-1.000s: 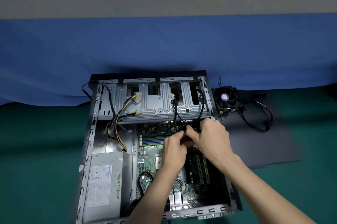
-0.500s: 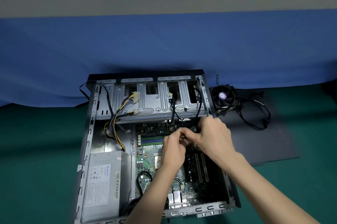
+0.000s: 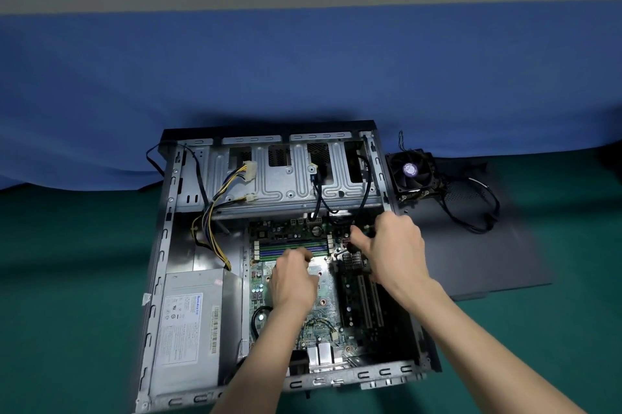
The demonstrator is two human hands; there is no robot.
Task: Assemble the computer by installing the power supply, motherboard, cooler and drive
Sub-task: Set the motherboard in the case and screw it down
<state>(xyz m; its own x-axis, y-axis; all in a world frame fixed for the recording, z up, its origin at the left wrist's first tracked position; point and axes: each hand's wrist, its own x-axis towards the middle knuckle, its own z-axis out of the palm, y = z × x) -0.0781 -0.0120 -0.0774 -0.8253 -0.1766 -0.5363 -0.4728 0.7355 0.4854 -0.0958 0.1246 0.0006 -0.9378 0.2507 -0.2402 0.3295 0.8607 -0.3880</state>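
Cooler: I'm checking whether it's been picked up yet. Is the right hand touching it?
Apart. The head view shows the cooler lying outside the case on the dark panel, while the right hand pinches a connector inside it, over the motherboard.

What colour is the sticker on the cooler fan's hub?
The sticker on the cooler is purple; head view.

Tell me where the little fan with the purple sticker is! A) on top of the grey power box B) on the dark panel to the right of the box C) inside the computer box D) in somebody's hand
B: the fan lies on the dark panel outside the case, to its right, while the left hand and the right hand reach inside the case.
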